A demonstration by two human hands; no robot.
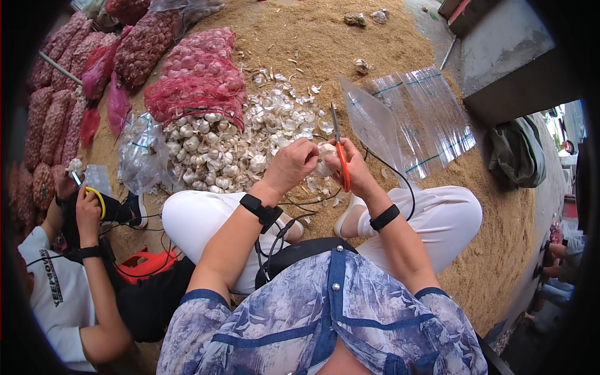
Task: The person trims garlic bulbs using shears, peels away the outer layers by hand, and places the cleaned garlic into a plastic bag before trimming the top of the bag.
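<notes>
Head view: our left hand point(292, 164) clasps a garlic bulb point(325, 160), our right hand point(353, 169) grips orange scissors point(340, 156); trimmed skins point(287, 119) lie far, a large garlic pile point(212, 159) remains.

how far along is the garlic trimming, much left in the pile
Done: loose skins and trimmings litter the sawdust beyond the pile. In hand: the left hand grips a garlic bulb while the right hand holds orange-handled scissors against it. Left: a big garlic heap spills from a red mesh sack, and the clear bags lie flat.
</notes>
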